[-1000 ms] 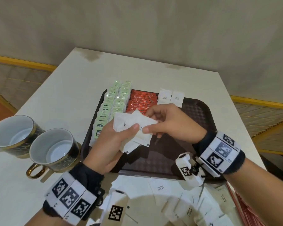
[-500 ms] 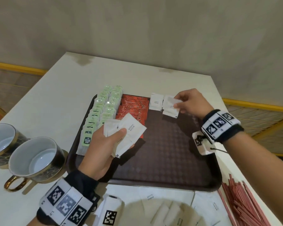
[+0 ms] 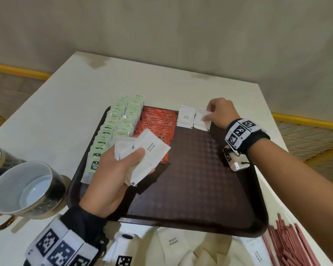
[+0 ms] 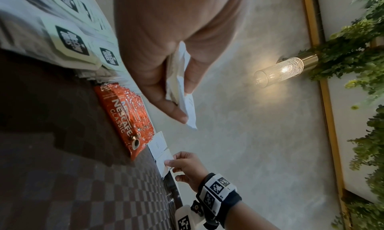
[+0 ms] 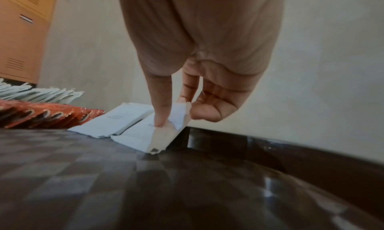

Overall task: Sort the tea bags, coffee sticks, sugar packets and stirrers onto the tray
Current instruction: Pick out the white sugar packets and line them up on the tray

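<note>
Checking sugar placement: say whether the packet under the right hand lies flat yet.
Not flat: the sugar packet is tilted, its far edge pinched by the right hand.

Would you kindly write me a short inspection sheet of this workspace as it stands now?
Surface: white table bearing a dark tray.
Job's things: tea bags and coffee sticks in rows on the tray; loose sugar packets and stirrers off it, at the near edge.
Clutter: two cups left of the tray.
Grippers: left hand holds a sugar stack; right hand pinches a packet at the tray's far edge.
Cables: nothing seen.
Surroundings: plain wall, wall lamp, greenery.
</note>
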The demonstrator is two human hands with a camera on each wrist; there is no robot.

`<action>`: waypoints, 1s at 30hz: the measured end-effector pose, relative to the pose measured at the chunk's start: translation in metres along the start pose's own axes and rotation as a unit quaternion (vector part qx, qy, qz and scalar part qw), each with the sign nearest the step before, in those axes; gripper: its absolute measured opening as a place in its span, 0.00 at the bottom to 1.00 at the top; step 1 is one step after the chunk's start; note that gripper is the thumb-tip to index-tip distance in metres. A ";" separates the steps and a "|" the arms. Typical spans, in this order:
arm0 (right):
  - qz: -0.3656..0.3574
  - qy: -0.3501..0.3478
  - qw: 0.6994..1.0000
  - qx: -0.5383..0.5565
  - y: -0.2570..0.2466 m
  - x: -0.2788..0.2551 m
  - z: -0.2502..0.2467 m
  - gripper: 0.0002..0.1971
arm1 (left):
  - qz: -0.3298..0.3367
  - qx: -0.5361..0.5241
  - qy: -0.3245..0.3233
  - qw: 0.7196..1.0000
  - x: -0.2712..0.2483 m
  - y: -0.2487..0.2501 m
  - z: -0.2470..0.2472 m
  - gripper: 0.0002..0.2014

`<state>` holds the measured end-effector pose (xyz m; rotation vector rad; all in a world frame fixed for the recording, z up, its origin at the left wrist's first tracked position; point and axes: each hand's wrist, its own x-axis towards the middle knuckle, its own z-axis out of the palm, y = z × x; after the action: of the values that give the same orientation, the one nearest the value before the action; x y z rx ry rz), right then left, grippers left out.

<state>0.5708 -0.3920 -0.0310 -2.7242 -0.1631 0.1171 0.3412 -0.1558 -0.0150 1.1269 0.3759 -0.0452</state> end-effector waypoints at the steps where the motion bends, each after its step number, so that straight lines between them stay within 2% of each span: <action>1: 0.001 0.006 1.000 -0.001 0.001 0.000 0.001 0.13 | 0.000 -0.002 0.000 1.000 0.000 0.000 -0.001 0.13; 6: 0.015 0.023 0.999 0.032 0.003 -0.001 0.002 0.23 | 0.004 -0.006 0.006 1.000 -0.001 -0.001 -0.001 0.13; 12: -0.015 -0.010 1.000 0.009 -0.006 0.002 -0.001 0.13 | -0.001 -0.007 0.006 1.000 0.000 -0.003 -0.001 0.13; 17: -0.017 -0.023 1.000 0.000 -0.008 0.003 -0.003 0.13 | -0.006 -0.007 0.006 1.000 0.001 -0.005 -0.001 0.14; 19: -0.013 -0.023 1.000 -0.003 -0.006 0.001 -0.001 0.16 | -0.006 -0.004 0.006 1.000 0.003 -0.005 0.000 0.13; 22: -0.016 0.037 0.999 0.010 -0.006 -0.007 -0.006 0.23 | -0.005 -0.003 0.001 1.000 0.005 -0.003 0.004 0.12; 25: -0.043 0.139 0.985 0.094 -0.023 -0.032 -0.018 0.17 | -0.002 -0.002 0.001 1.000 0.006 -0.001 0.008 0.12; 26: -0.054 0.134 0.979 0.146 -0.035 -0.045 -0.023 0.14 | -0.003 -0.002 0.001 1.000 0.007 -0.001 0.009 0.12; 27: -0.065 0.097 0.972 0.203 -0.049 -0.061 -0.028 0.11 | -0.004 -0.001 0.000 1.000 0.007 0.000 0.010 0.13; 30: -0.094 -0.104 0.948 0.287 -0.088 -0.114 -0.030 0.10 | -0.006 -0.004 -0.014 1.000 0.004 0.002 0.013 0.14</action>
<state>0.4526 -0.3383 0.0384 -2.0991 -0.3821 0.3402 0.3489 -0.1664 -0.0099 1.1157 0.3577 -0.0698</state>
